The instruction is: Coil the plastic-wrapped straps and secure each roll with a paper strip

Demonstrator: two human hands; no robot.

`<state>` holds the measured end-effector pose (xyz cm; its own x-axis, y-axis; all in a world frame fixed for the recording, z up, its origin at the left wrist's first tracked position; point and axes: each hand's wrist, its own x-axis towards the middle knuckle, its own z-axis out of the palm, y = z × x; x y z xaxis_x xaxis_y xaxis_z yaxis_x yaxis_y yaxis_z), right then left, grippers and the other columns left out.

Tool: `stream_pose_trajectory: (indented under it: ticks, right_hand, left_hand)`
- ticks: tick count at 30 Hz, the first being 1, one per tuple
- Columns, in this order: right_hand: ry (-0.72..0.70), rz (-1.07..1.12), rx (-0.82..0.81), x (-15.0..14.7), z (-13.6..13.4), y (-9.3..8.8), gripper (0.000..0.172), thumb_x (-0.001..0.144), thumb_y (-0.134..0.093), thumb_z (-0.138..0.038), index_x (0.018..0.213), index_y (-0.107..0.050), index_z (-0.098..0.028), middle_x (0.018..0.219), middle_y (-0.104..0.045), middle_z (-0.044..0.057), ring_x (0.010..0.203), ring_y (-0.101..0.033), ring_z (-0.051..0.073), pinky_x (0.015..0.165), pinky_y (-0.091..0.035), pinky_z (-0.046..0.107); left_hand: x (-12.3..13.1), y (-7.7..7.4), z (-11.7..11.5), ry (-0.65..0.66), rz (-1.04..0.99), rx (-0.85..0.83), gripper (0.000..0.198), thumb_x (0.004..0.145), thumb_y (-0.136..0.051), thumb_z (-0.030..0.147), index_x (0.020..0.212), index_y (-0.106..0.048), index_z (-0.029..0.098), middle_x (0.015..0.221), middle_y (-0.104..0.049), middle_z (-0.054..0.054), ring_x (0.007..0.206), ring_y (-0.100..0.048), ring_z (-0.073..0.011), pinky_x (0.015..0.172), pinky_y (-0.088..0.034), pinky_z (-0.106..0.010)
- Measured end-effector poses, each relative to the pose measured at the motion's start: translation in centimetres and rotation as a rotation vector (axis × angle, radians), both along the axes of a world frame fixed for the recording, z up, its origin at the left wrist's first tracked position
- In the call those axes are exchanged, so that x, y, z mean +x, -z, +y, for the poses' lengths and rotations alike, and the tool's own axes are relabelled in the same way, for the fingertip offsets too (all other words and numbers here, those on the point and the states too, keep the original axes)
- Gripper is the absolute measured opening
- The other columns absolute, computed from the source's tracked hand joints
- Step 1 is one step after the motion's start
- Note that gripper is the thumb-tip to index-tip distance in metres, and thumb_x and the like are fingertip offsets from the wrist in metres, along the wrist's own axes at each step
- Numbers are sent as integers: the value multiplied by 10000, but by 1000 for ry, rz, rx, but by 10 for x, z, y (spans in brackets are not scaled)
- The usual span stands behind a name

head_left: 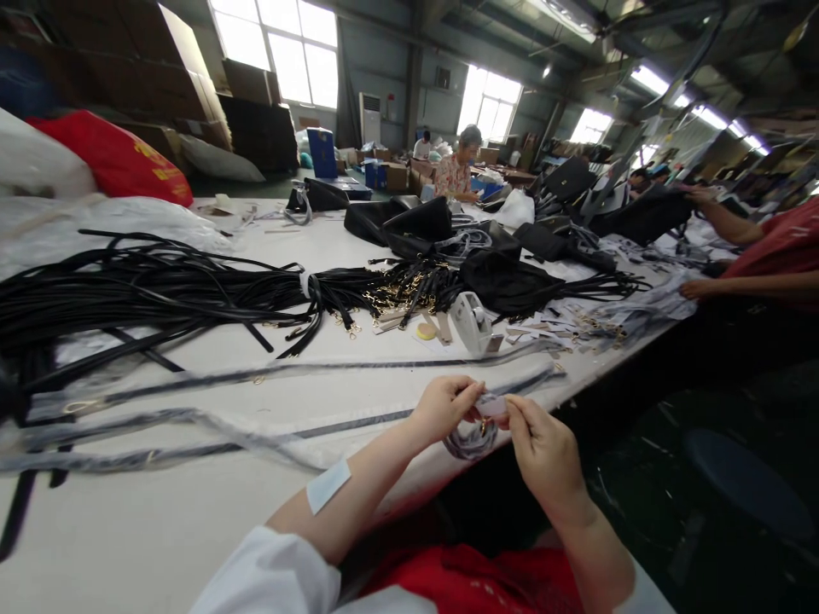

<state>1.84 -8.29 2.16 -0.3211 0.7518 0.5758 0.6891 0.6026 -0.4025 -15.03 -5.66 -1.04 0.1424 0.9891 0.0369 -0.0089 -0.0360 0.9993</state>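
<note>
My left hand [444, 408] and my right hand [543, 445] meet at the near edge of the white table [192, 512]. Both pinch a small pale piece, tape or a tag [491, 406], over the looped end of a black strap wrapped in clear plastic [472, 442]. The strap's long wrapped length [269, 437] runs left across the table. A white tape dispenser [472, 321] stands just beyond my hands. A pale patch sticks to my left forearm [327, 484].
A large bundle of black straps with gold clasps [192, 290] covers the table's left and middle. Black bags [415, 223] lie farther back. A co-worker's arms in a red sleeve [761, 256] reach in at the right. Another person [455, 175] sits at the far end.
</note>
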Motion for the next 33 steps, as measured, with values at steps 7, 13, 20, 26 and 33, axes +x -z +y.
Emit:
stream_pose_trajectory:
  ticks: [7,13,20,26,33]
  right_hand:
    - [82,-35,-155,8,23,4,309,971,-411,-362,876,-654,-196,773,-701,62,723,-646,212,665,-440,283]
    - [-114,229,-716,14,34,16,432,932,-432,-513,732,-634,-188,618,-614,7,611,-564,175,579,-443,266]
    - [-342,538,-1088,9,24,26,321,795,-650,-500,776,-663,-180,674,-639,15,609,-573,162,627,-511,298]
    - [-223,711,-1002,12,28,26,328,781,-690,-496,734,-646,-174,522,-520,-38,461,-446,106,471,-418,224]
    - [-446,465,-769,16,22,-2,393,962,-419,-446,1007,-706,-180,900,-690,64,864,-629,229,841,-499,347]
  left_hand:
    - [-4,-19,-14,125,418,358,378,904,-520,442,661,-658,187,614,-618,-11,609,-563,-131,597,-407,-218]
    - [-3,-27,-19,70,400,450,195,854,-613,301,729,-701,181,669,-604,-16,642,-542,-127,616,-390,-221]
    - [1,-24,-25,173,291,522,255,903,-557,315,759,-711,171,756,-606,-55,721,-565,-149,677,-440,-244]
    - [5,-20,-25,56,231,481,201,887,-587,305,808,-726,184,945,-601,-93,973,-569,-202,844,-467,-297]
    - [3,-20,-21,-17,210,295,218,886,-564,311,751,-676,182,841,-629,-59,840,-594,-180,786,-473,-285]
